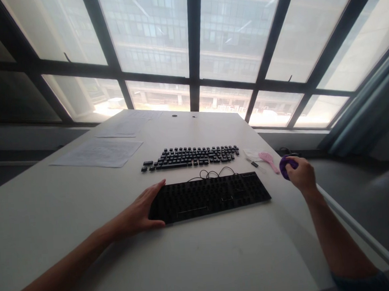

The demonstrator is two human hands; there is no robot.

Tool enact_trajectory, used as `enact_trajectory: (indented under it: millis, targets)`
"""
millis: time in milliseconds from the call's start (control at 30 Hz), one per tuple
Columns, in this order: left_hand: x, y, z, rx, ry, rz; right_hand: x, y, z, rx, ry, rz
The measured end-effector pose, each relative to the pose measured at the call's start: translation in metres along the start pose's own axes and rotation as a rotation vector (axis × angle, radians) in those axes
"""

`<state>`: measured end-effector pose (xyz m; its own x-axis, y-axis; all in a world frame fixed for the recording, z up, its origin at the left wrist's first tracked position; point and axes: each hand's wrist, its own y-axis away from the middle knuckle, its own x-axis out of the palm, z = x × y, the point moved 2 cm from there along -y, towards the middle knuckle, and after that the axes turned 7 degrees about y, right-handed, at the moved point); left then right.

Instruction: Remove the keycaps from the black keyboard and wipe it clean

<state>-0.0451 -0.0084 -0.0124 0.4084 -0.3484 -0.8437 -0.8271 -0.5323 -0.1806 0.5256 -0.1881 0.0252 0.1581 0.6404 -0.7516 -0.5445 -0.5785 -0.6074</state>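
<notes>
A black keyboard (pixel 214 195) stripped of its keycaps lies on the white table. My left hand (pixel 144 210) clasps its left end, thumb at the near edge and fingers at the far edge. Out by the table's right edge, my right hand (pixel 301 173) is closed on a soft-looking purple lump (pixel 284 167); its exact kind cannot be made out. Beyond the keyboard, loose black keycaps (pixel 195 156) are laid out in rows. Left of my right hand are a pink brush (pixel 268 159) and a small dark-ended tool (pixel 252 162).
Sheets of paper (pixel 99 153) lie at the left on the white table (pixel 201 259). The keyboard's thin black cable (pixel 212 174) loops behind it. A clear plastic bag (pixel 250 153) lies by the brush. Large windows (pixel 227 33) stand behind the table, with a blue curtain (pixel 366 104) at the right.
</notes>
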Motion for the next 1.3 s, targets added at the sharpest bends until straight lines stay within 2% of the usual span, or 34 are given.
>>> enact_trajectory:
  millis: [67, 133, 233, 333, 433, 500, 567, 633, 700, 767, 833, 1000, 1133, 1200, 1300]
  targets:
    - [-0.001, 0.0, 0.0, -0.003, 0.003, -0.001, 0.001, -0.004, -0.015, 0.05, 0.004, -0.02]
    - [-0.001, 0.0, 0.0, -0.003, 0.01, -0.003, 0.006, -0.004, -0.024, 0.075, 0.032, 0.03]
    - [-0.001, 0.001, 0.0, -0.003, 0.011, -0.008, 0.02, 0.0, -0.032, 0.098, 0.111, 0.239]
    - [-0.001, 0.0, -0.003, -0.009, 0.007, -0.001, 0.035, 0.006, -0.032, 0.016, 0.1, 0.484]
    - [-0.001, 0.0, -0.005, -0.012, 0.019, -0.001, 0.041, 0.01, -0.028, -0.041, 0.107, 0.579]
    - [-0.001, 0.0, -0.006, -0.011, 0.028, -0.005, 0.036, 0.011, -0.02, -0.005, 0.165, 0.504]
    - [-0.001, 0.0, -0.005, -0.009, 0.036, -0.007, 0.028, 0.013, -0.002, -0.004, 0.17, 0.318]
    - [0.0, 0.0, -0.004, -0.006, 0.049, -0.007, 0.02, 0.019, 0.024, -0.07, 0.081, 0.154]
    - [0.001, 0.0, -0.002, 0.006, 0.07, -0.002, 0.017, 0.029, 0.053, -0.205, -0.074, 0.089]
    - [0.0, -0.001, 0.0, 0.019, 0.103, -0.018, 0.017, 0.041, 0.079, -0.318, -0.192, 0.078]
    - [-0.004, -0.002, 0.004, 0.009, 0.137, -0.082, 0.019, 0.052, 0.098, -0.366, -0.265, 0.107]
    - [-0.024, -0.013, 0.023, -0.159, 0.168, -0.42, 0.016, 0.073, 0.125, -0.42, -0.416, 0.095]
    - [-0.041, -0.033, 0.058, -0.278, 0.248, -0.652, 0.007, 0.089, 0.145, -0.522, -0.525, 0.119]
    - [-0.052, -0.048, 0.079, -0.337, 0.254, -0.696, 0.004, 0.096, 0.154, -0.604, -0.565, 0.14]
    - [-0.069, -0.076, 0.106, -0.409, 0.246, -0.695, 0.005, 0.103, 0.161, -0.679, -0.602, 0.171]
